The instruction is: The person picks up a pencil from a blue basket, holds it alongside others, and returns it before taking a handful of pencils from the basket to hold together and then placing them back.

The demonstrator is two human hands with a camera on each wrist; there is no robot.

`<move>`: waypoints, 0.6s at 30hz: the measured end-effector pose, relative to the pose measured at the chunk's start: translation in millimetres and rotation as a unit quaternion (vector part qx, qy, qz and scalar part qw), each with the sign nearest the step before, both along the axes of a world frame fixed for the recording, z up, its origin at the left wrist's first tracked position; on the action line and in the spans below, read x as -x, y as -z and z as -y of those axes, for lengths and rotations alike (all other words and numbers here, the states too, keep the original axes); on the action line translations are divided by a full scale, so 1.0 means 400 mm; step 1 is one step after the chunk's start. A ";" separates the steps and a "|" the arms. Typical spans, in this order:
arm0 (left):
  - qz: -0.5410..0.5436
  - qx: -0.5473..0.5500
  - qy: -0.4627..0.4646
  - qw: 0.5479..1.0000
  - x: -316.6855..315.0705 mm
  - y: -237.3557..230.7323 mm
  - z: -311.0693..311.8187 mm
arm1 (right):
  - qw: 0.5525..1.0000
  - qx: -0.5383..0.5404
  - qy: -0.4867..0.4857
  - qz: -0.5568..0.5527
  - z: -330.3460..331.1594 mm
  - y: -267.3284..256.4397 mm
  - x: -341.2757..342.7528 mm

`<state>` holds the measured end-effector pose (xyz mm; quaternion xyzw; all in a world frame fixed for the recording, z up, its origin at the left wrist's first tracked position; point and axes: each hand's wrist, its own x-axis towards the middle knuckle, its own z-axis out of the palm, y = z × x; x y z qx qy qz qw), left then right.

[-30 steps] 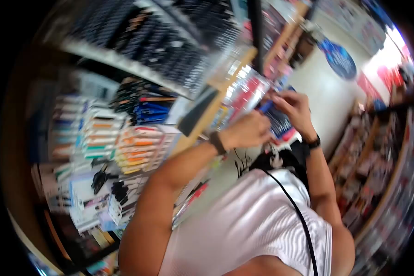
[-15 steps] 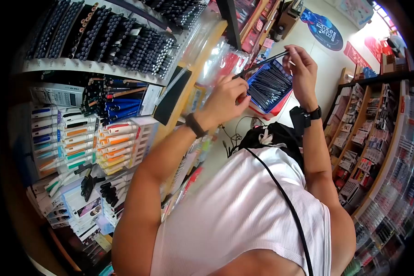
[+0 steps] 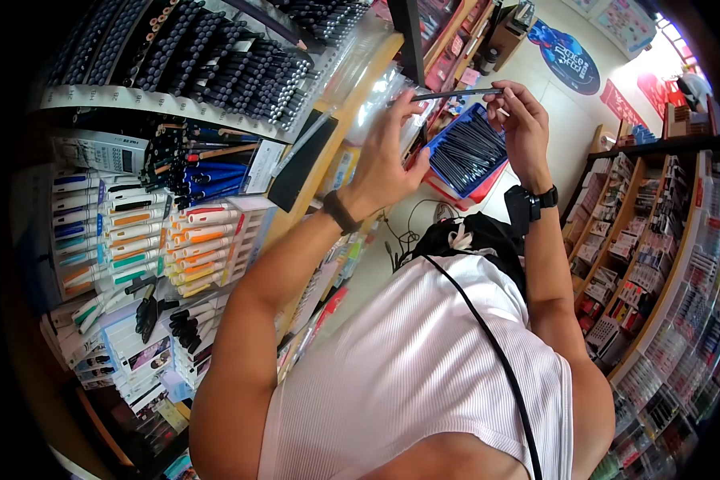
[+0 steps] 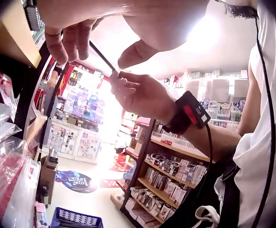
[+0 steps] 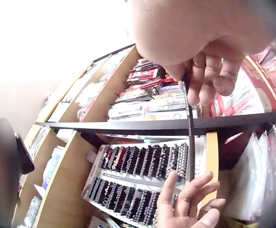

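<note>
A slim dark pencil (image 3: 456, 94) is held level above a blue basket (image 3: 462, 194) that is filled with similar dark pencils. My right hand (image 3: 525, 132) pinches one end between thumb and fingers. At the other end, my left hand (image 3: 380, 164) has its fingertips right by the pencil, with fingers extended and thumb spread away. From the right wrist view, the pencil (image 5: 190, 128) runs down from the right fingers toward the spread left hand (image 5: 185, 204). In the left wrist view, the pencil (image 4: 102, 55) passes behind the left fingers to the right hand (image 4: 142, 97).
Racks of dark pencils (image 3: 240, 80) and a display of white and coloured pens (image 3: 208, 248) stand at left. Clear plastic packets (image 3: 380, 104) lie at the wooden shelf edge. A stocked shelf unit (image 3: 632, 264) is at right. Cables (image 3: 404, 236) lie on the floor.
The left hand has opened its fingers from around the pencil and its thumb has moved away. The pencil has tilted closer to level. The blurred view from a second ago has steadied.
</note>
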<state>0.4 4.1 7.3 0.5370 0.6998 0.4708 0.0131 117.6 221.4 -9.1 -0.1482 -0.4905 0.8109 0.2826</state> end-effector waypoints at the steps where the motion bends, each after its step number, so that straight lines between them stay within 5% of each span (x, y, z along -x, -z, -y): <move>1: 0.000 0.018 -0.001 1.000 0.002 -0.003 0.002 | 1.000 -0.005 -0.007 -0.005 0.001 -0.002 -0.001; 18: 0.023 0.027 -0.036 0.999 0.006 0.015 0.005 | 0.990 -0.133 -0.046 0.023 0.008 0.002 0.006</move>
